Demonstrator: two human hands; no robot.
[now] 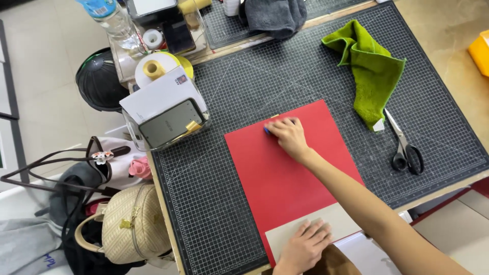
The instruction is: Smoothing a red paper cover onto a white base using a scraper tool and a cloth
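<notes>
At the far edge of the red sheet [285, 168], the right hand [289, 136] curls shut over a small blue thing [266, 130], pressing it to the paper. The left hand [304, 248] lies spread flat on the pale card [338, 220] at the near edge. Should that flat hand lift, the sheet could skid on the cutting mat [244, 86] and the stroke would go crooked. A wide sweep might snag the green cloth [369, 71] or scissors [405, 147] nearby on the counter [458, 40].
</notes>
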